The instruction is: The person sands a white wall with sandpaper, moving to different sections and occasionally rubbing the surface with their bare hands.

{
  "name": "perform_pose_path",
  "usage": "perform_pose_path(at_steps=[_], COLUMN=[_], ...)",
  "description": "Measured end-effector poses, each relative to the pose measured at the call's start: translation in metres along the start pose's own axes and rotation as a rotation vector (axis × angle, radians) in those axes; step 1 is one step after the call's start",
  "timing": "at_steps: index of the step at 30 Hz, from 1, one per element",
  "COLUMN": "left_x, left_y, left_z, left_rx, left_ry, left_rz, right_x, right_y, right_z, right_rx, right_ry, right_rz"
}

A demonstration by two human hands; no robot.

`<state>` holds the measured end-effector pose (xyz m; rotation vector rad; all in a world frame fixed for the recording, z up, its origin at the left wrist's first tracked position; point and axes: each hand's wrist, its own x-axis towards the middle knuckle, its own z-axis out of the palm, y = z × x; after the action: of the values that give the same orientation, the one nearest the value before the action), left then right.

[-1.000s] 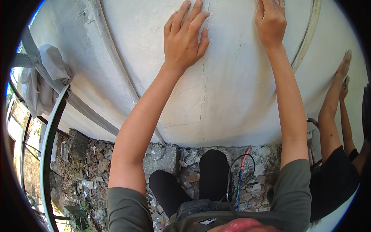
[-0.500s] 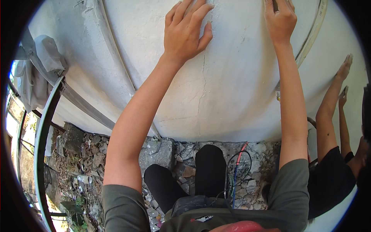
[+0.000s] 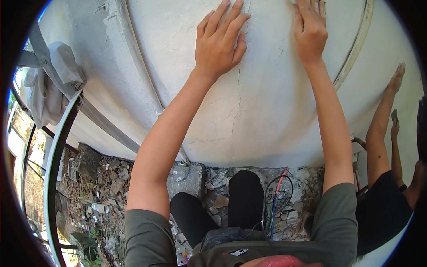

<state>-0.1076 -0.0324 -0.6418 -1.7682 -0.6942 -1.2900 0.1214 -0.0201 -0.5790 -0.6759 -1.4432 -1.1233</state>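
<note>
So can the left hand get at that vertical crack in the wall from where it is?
Probably yes. The left hand lies flat on the white wall, and the crack runs down just beside its heel, with bare plaster and nothing between them.

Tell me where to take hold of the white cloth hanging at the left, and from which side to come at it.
Grip the white cloth at its bunched upper part, where it drapes over the grey metal bar, coming from the wall side, to its right. That part looks thick and gathered, so it likely pinches easily; the lower folds hang loose. Both the left hand and right hand lie flat on the white wall.
</note>
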Motion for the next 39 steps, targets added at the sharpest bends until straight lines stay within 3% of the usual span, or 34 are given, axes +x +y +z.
perform_pose_path(at_steps=[7, 13, 15, 17, 19, 23, 27, 30, 33, 35, 39], left_x=[-0.002, -0.004, -0.004, -0.001, -0.002, -0.003, 0.004, 0.015, 0.031, 0.039, 0.038], left_y=[-0.005, -0.006, -0.004, -0.004, -0.002, -0.014, -0.034, -0.044, -0.048, -0.051, -0.066], left_z=[0.001, 0.004, 0.006, 0.008, 0.002, 0.0, -0.008, -0.015, -0.029, -0.039, -0.049], left_rx=[-0.006, 0.001, -0.003, 0.008, 0.0, 0.008, 0.026, 0.087, 0.187, 0.194, 0.243], left_ry=[-0.016, -0.031, -0.033, 0.143, 0.131, 0.083, 0.014, 0.029, -0.056, -0.053, -0.083], left_rz=[0.001, -0.018, -0.023, 0.032, 0.037, 0.086, 0.155, 0.137, 0.095, 0.082, 0.085], right_x=[-0.005, 0.005, 0.004, -0.004, -0.011, -0.012, -0.012, -0.013, -0.016, -0.027, -0.017], right_y=[0.01, 0.03, 0.0, -0.023, -0.037, 0.009, 0.054, 0.03, -0.021, -0.041, -0.011], right_z=[-0.012, 0.012, 0.014, 0.01, 0.004, -0.012, -0.001, 0.007, 0.01, 0.012, -0.007], right_rx=[0.03, -0.115, -0.094, -0.075, 0.017, -0.032, -0.16, -0.162, -0.052, 0.052, 0.06], right_ry=[-0.121, 0.163, 0.132, 0.101, -0.028, -0.144, 0.012, 0.077, 0.006, -0.058, -0.172], right_rz=[-0.148, 0.2, 0.182, 0.18, 0.031, -0.101, 0.137, 0.242, 0.204, 0.026, -0.08])
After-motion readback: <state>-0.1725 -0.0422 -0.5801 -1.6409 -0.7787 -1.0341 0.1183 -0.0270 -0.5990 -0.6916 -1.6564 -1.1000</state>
